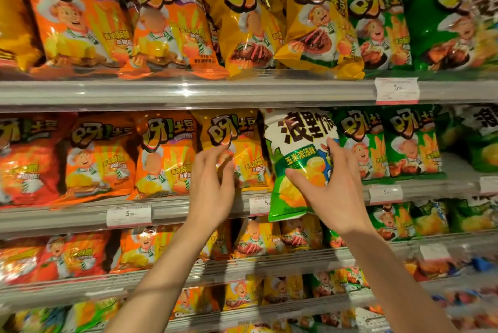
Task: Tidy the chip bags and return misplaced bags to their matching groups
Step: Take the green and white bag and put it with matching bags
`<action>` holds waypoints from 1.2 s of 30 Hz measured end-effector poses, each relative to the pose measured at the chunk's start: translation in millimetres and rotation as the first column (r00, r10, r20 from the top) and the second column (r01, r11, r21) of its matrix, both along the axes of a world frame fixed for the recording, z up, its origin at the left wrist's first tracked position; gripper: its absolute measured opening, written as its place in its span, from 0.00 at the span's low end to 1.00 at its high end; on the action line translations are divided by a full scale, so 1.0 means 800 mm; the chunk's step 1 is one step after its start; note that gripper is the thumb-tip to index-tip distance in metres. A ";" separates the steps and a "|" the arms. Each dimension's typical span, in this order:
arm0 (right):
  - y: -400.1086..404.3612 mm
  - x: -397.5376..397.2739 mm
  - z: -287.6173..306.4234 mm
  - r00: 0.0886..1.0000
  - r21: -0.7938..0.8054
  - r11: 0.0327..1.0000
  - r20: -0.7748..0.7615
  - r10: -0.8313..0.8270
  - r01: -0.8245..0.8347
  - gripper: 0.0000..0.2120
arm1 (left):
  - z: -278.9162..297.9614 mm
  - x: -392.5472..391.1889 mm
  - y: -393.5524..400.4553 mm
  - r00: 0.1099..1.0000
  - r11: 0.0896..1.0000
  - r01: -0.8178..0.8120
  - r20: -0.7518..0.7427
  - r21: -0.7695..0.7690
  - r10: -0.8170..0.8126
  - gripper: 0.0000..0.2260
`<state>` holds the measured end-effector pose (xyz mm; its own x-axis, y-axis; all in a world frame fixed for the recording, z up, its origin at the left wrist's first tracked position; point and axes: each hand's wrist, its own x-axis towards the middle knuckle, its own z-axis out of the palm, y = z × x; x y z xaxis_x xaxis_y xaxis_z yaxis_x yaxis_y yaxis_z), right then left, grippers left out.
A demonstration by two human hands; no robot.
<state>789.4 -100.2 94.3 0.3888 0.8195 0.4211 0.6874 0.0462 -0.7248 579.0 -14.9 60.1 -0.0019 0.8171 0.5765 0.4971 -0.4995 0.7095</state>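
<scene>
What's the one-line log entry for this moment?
right hand: holds white-green bag | left hand: touches yellow bag | middle shelf | misplaced bag not yet regrouped

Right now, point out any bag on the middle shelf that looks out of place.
The white-and-green bag stands out: it sits between the yellow bags and the green bags, carries a different logo, and hangs past the shelf edge. The right hand grips it; the left hand touches a yellow bag.
</scene>
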 end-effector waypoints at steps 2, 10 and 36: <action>0.001 -0.008 -0.003 0.998 -0.001 0.998 -0.007 0.061 -0.061 0.49 | 0.014 0.012 -0.018 0.954 0.931 0.262 0.213 -0.253 -0.211 0.11; -0.002 -0.032 -0.027 0.937 0.016 0.945 -0.124 0.326 -0.327 0.36 | 0.010 0.010 -0.034 0.814 0.805 0.464 0.538 -0.370 -0.222 0.40; -0.053 -0.041 -0.109 0.713 -0.247 0.813 -0.649 0.266 -0.528 0.26 | -0.087 -0.036 -0.110 0.701 0.688 0.612 0.671 -0.391 -0.242 0.25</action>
